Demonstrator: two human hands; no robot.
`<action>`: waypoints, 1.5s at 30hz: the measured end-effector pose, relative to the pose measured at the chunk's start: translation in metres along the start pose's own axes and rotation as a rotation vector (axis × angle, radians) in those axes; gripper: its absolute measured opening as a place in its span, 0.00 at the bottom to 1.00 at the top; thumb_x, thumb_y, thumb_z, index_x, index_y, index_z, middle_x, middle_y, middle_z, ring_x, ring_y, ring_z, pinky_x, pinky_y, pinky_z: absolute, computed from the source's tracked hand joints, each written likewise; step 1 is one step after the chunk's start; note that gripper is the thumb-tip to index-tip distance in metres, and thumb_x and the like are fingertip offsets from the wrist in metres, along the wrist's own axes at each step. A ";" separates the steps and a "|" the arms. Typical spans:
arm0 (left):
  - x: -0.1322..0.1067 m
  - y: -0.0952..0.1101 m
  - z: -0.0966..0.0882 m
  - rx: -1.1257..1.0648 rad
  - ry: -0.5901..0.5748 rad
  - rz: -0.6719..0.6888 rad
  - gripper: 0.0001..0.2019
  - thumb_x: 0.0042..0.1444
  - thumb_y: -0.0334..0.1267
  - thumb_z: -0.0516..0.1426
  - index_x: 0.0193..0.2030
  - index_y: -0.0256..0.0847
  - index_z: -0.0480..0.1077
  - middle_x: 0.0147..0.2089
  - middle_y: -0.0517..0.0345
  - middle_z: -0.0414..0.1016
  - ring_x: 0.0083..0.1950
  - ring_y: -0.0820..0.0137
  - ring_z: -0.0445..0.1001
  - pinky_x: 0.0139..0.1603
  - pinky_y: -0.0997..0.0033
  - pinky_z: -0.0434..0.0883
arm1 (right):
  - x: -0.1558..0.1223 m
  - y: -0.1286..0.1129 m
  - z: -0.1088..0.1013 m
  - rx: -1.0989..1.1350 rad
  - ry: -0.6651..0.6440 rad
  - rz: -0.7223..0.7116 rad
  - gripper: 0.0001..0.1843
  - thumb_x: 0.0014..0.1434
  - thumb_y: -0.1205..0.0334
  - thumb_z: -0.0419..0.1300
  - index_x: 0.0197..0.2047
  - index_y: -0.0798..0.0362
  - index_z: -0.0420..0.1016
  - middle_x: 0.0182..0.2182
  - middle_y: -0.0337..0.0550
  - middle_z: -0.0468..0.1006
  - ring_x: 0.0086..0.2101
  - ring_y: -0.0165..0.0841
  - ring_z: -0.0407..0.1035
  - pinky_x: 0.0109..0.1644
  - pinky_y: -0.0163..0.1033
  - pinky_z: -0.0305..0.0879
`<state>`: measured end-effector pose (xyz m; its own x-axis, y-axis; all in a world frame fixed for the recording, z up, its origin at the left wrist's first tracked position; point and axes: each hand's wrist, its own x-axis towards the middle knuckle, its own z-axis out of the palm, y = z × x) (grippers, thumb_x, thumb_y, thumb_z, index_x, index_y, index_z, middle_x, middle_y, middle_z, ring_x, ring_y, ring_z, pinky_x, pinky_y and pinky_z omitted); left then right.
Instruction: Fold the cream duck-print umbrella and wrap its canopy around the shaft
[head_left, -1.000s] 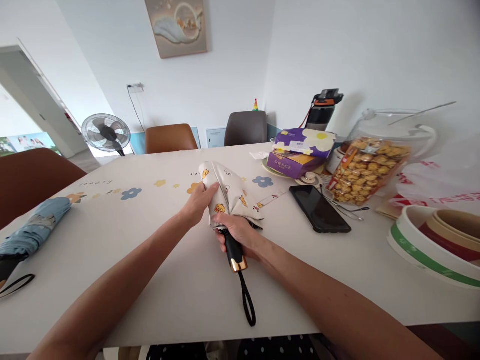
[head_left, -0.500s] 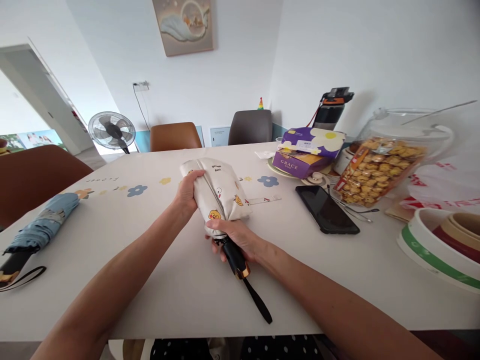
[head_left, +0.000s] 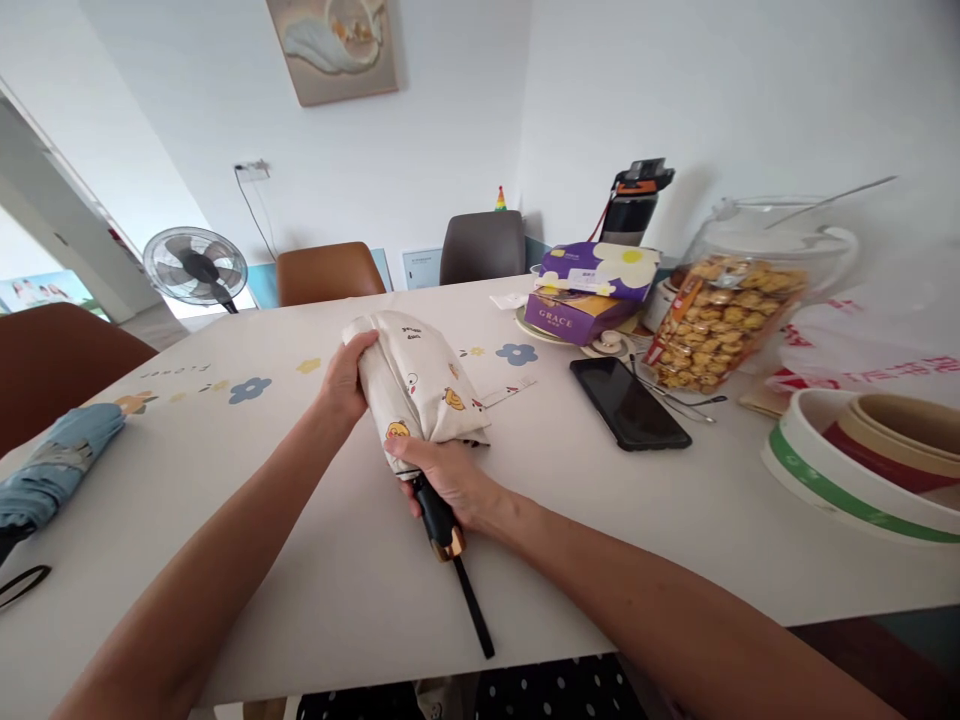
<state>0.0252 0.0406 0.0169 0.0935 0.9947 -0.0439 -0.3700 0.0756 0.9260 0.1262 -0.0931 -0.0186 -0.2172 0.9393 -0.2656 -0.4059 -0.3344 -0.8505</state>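
Rightward of both hands (head_left: 346, 380) (head_left: 451, 480), grip closed on umbrella (head_left: 397, 375), snacks (head_left: 731, 320) in clear jug (head_left: 799, 235).

Arms (head_left: 232, 535) reach forward, left grip (head_left: 346, 378) curled beyond the curled right grip (head_left: 448, 478).

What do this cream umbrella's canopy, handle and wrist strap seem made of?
Canopy: probably matte fabric, since it creases softly.
Handle: likely black plastic, by its smooth surface; the shiny gold end may be metal or plated plastic.
Wrist strap: apparently matte black webbing, flat and narrow.
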 end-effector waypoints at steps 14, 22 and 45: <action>-0.042 -0.016 0.049 1.095 -0.481 0.477 0.13 0.53 0.35 0.51 0.42 0.45 0.72 0.46 0.59 0.75 0.43 0.68 0.73 0.46 0.67 0.69 | 0.011 -0.002 -0.010 0.299 -0.025 0.129 0.09 0.54 0.63 0.59 0.28 0.56 0.63 0.23 0.38 0.65 0.18 0.23 0.60 0.15 0.29 0.60; -0.019 -0.046 0.097 1.723 -1.013 0.533 0.21 0.52 0.30 0.48 0.50 0.49 0.71 0.50 0.58 0.73 0.51 0.63 0.69 0.49 0.66 0.66 | 0.005 -0.014 -0.007 0.248 0.039 0.200 0.04 0.54 0.70 0.53 0.28 0.55 0.62 0.18 0.36 0.63 0.16 0.25 0.59 0.15 0.29 0.57; -0.069 0.006 -0.009 0.919 -0.013 0.751 0.10 0.53 0.29 0.48 0.38 0.42 0.68 0.27 0.64 0.69 0.21 0.78 0.66 0.24 0.77 0.66 | 0.001 -0.014 -0.009 0.260 -0.045 0.163 0.08 0.54 0.65 0.60 0.30 0.55 0.62 0.22 0.36 0.64 0.17 0.22 0.58 0.16 0.27 0.57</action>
<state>0.0082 -0.0266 0.0217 0.1476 0.7672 0.6242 0.4655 -0.6107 0.6406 0.1397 -0.0870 -0.0114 -0.3351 0.8691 -0.3639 -0.5748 -0.4946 -0.6519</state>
